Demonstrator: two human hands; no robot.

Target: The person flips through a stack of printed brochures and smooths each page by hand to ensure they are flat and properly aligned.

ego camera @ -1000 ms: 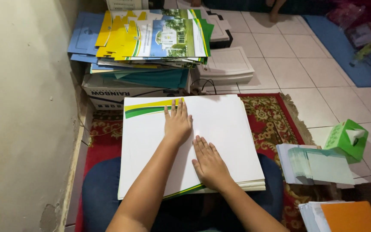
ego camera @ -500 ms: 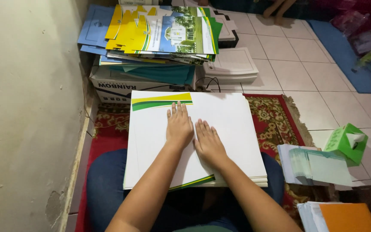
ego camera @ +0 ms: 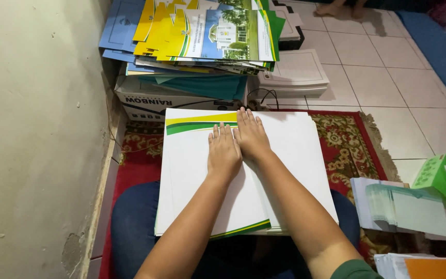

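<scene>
Both hands, left hand (ego camera: 224,154) and right hand (ego camera: 252,136), have slid up side by side to the sheet's (ego camera: 192,170) far edge, fingers flat and released, pressing the fold down.

Soft, even indoor light fills the view, bright enough to read colours cleanly. The white folded card sheet (ego camera: 243,175) is the brightest surface, nearly washed out beside the right hand (ego camera: 252,135), with only faint shadows under the forearms. The pale plastered wall (ego camera: 37,129) looks dull and greyish. Straight edges bow slightly toward the corners; focus is sharp throughout.
</scene>
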